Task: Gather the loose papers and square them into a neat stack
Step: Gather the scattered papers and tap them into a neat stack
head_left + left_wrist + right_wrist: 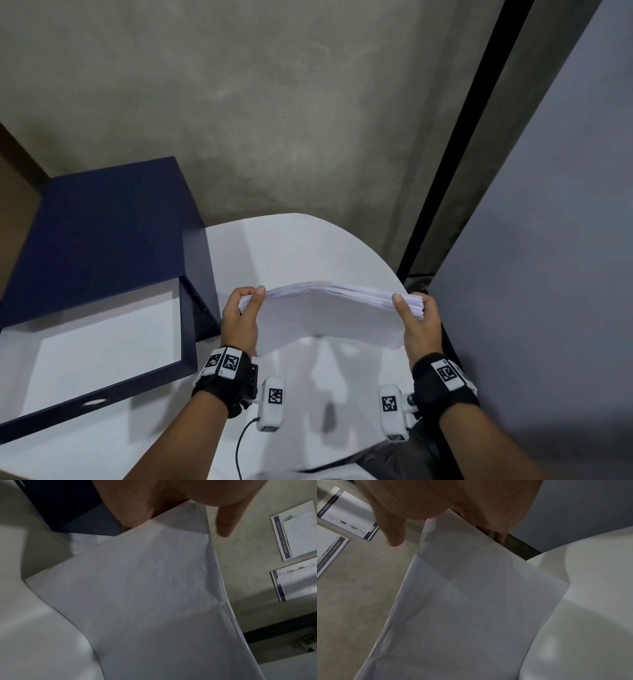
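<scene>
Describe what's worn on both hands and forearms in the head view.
No sleeves: both forearms bare. Left hand and right hand each have a black wrist strap carrying white blocks with black square fiducial tags. A white tagged camera pod hangs inboard of each wrist; a thin black cable trails from the left pod.

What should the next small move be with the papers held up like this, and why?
Probably lower the stack of papers and tap its bottom edge on the white table. The left hand and right hand each pinch a side edge, the stack stands upright above the table, and its top edges look stepped and uneven, so the sheets are not yet squared.
</scene>
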Demonstrator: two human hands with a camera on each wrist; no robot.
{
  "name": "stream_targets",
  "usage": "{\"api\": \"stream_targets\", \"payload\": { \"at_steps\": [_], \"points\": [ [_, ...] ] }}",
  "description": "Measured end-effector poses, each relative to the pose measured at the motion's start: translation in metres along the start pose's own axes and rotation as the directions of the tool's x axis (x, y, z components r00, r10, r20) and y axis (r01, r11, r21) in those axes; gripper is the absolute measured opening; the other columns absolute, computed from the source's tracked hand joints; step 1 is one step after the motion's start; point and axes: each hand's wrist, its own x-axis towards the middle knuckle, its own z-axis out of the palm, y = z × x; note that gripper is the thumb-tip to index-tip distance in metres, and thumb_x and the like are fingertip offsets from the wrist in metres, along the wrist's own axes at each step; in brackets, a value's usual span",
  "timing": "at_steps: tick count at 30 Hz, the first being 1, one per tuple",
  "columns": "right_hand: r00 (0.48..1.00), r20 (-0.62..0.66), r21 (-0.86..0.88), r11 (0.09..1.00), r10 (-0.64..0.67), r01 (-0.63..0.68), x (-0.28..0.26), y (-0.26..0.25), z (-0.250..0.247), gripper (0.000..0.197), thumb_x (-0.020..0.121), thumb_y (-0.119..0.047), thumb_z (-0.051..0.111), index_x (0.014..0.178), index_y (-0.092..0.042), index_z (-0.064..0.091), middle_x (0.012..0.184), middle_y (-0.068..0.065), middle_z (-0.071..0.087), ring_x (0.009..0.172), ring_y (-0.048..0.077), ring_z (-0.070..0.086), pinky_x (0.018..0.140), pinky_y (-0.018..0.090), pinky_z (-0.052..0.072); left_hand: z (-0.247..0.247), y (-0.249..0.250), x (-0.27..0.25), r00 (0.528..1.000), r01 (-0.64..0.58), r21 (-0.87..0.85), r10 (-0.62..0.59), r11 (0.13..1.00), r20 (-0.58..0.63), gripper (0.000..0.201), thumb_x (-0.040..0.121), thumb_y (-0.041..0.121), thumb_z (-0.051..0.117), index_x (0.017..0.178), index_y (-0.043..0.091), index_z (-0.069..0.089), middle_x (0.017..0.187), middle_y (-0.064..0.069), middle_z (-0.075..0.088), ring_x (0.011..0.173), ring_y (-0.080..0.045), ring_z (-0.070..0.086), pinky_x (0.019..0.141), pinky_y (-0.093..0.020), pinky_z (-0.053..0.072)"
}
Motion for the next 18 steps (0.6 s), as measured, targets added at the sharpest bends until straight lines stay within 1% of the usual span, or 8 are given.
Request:
{"api": "stream_targets", "payload": {
  "at_steps": [1,2,4,6,8,11,15,18],
  "points": [
    [1.0,-0.019,-0.008,1.0,0.006,-0.006,0.0004,-0.0012,0.0022,0.029,0.081,-0.035,0.076,0.097,-0.021,0.056,0.092,0.002,0.067,0.082,0.017,0.063,0.08,0.038,0.051,0.0016,-0.0002,0.0004,1.0,-0.006,0.004,0.006,1.0,-0.018,0.012,0.088,0.032,0.065,0.085,0.022,0.06,0.083,0.005,0.057,0.059,-0.012,0.041,0.055,-0.021,0.036],
    [0.999,-0.039,-0.021,1.0,0.012,-0.013,0.0019,-0.0007,0.004,0.026,0.082,-0.033,0.076,0.095,-0.021,0.056,0.092,0.003,0.066,0.081,0.017,0.062,0.08,0.039,0.052,0.0027,-0.0005,0.001,1.0,-0.008,0.005,0.008,1.0,-0.029,0.012,0.089,0.03,0.064,0.087,0.019,0.061,0.082,0.005,0.056,0.06,-0.013,0.04,0.054,-0.018,0.038],
    [0.998,-0.062,-0.039,0.999,0.015,-0.017,0.0046,0.0004,0.0054,0.022,0.084,-0.032,0.074,0.093,-0.022,0.057,0.093,0.007,0.067,0.081,0.019,0.062,0.079,0.039,0.052,0.0035,-0.0015,0.0025,0.999,-0.018,0.028,0.019,0.999,-0.046,0.015,0.09,0.026,0.063,0.092,0.011,0.062,0.08,0.005,0.054,0.062,-0.009,0.042,0.05,-0.006,0.038],
    [0.998,-0.063,-0.045,0.999,0.023,-0.026,0.0061,0.0004,0.0053,0.02,0.084,-0.035,0.073,0.091,-0.024,0.058,0.094,0.009,0.067,0.082,0.021,0.063,0.08,0.04,0.053,0.0035,-0.0022,0.0034,0.999,-0.021,0.032,0.023,0.999,-0.048,0.012,0.091,0.022,0.062,0.092,0.01,0.061,0.083,0.004,0.056,0.066,-0.005,0.046,0.051,0.0,0.036],
    [0.997,-0.069,-0.046,0.998,0.033,-0.036,0.007,-0.0006,0.0058,0.017,0.085,-0.034,0.072,0.09,-0.025,0.058,0.092,0.007,0.066,0.083,0.022,0.062,0.081,0.042,0.054,0.0027,-0.0016,0.0047,0.999,-0.019,0.031,0.02,0.999,-0.047,0.009,0.092,0.021,0.061,0.09,0.012,0.061,0.083,0.004,0.056,0.068,-0.004,0.048,0.051,0.001,0.036],
    [0.996,-0.086,-0.048,0.998,0.039,-0.043,0.0077,-0.0039,0.0074,0.012,0.087,-0.029,0.069,0.089,-0.024,0.059,0.092,0.004,0.065,0.083,0.022,0.061,0.083,0.043,0.053,0.0028,-0.0003,0.0057,0.998,-0.01,0.066,0.014,0.998,-0.053,0.012,0.092,0.023,0.061,0.092,0.011,0.062,0.075,0.005,0.051,0.061,-0.007,0.04,0.044,-0.001,0.033],
    [0.995,-0.086,-0.058,0.997,0.04,-0.045,0.0071,-0.0079,0.01,0.012,0.088,-0.03,0.069,0.09,-0.026,0.059,0.095,0.007,0.065,0.088,0.026,0.062,0.083,0.042,0.053,0.0027,0.0007,0.0068,0.999,-0.027,0.091,0.031,0.995,-0.043,0.013,0.091,0.024,0.061,0.093,0.011,0.061,0.078,0.004,0.054,0.062,-0.008,0.042,0.046,-0.001,0.035],
    [0.996,-0.077,-0.064,0.997,0.042,-0.047,0.0056,-0.0082,0.0095,0.014,0.086,-0.034,0.07,0.091,-0.026,0.059,0.1,0.013,0.066,0.09,0.031,0.063,0.084,0.047,0.054,0.003,0.002,0.0066,0.999,-0.024,0.077,0.027,0.997,-0.038,0.013,0.091,0.025,0.062,0.094,0.012,0.062,0.086,0.004,0.059,0.065,-0.007,0.045,0.051,-0.001,0.037]
  ]
}}
